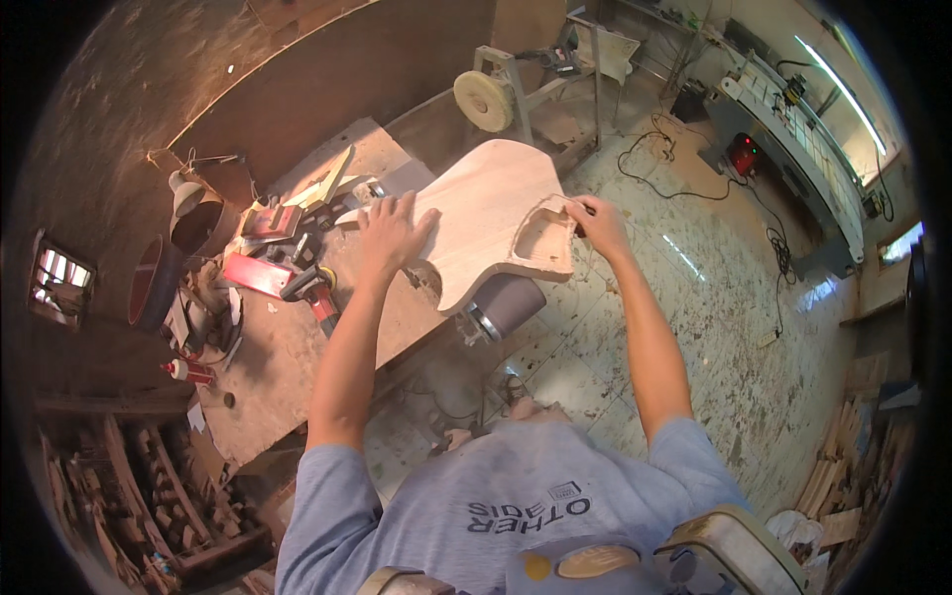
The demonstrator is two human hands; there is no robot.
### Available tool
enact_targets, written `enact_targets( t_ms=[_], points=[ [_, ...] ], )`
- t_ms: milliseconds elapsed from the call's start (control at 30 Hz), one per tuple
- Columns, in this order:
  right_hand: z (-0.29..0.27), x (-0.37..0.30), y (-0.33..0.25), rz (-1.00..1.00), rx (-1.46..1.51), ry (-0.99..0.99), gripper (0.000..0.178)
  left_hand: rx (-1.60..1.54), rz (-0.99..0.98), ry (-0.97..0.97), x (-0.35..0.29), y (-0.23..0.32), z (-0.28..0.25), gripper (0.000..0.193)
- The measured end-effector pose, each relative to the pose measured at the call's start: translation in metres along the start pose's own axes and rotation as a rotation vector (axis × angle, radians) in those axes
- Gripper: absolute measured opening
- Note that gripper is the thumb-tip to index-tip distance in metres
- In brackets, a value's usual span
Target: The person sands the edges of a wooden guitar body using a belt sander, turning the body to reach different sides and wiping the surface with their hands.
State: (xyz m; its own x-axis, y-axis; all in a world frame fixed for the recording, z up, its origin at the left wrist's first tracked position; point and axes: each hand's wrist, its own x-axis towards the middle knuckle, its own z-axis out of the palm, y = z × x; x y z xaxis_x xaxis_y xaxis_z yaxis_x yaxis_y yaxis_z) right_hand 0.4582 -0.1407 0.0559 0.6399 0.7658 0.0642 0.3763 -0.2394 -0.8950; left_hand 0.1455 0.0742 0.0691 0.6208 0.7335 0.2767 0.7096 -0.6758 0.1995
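Note:
A pale, unfinished wooden guitar body (pixel 486 193) lies across the space in front of me, with a routed cavity at its right end. My left hand (pixel 395 236) rests on its left part, fingers spread and stretched out over the wood. At the right end, my right hand (pixel 599 226) grips the rim beside the cavity, its fingers closed on the edge. Beneath the near edge sits a grey sanding drum (pixel 508 303) with a metal end; whether the wood touches it is hidden from above.
The workbench (pixel 273 382) at left carries a red-and-black power tool (pixel 315 293), a red-and-white bottle (pixel 188 371) and wood scraps. A round buffing wheel (pixel 483 101) stands beyond the guitar body. Cables (pixel 778 248) cross the tiled floor at right. Wood offcuts (pixel 149 486) fill a rack at lower left.

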Motion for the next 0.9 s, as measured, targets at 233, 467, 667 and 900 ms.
enact_targets(
  t_ms=[233,467,667,900],
  points=[
    [-0.057,-0.003,0.03,0.141,0.008,-0.047,0.037,-0.035,0.098,-0.054,0.038,0.043,0.02,0.078],
    [-0.096,-0.019,0.043,0.139,0.034,-0.004,0.035,-0.086,0.186,-0.007,0.056,0.077,0.041,0.076],
    [-0.086,-0.015,0.035,0.096,0.015,0.01,0.034,-0.083,0.155,-0.072,0.062,0.072,0.03,0.078],
    [-0.032,0.013,0.009,-0.132,-0.372,0.012,0.035,-0.007,0.04,-0.076,0.043,0.019,0.012,0.081]
  ],
)
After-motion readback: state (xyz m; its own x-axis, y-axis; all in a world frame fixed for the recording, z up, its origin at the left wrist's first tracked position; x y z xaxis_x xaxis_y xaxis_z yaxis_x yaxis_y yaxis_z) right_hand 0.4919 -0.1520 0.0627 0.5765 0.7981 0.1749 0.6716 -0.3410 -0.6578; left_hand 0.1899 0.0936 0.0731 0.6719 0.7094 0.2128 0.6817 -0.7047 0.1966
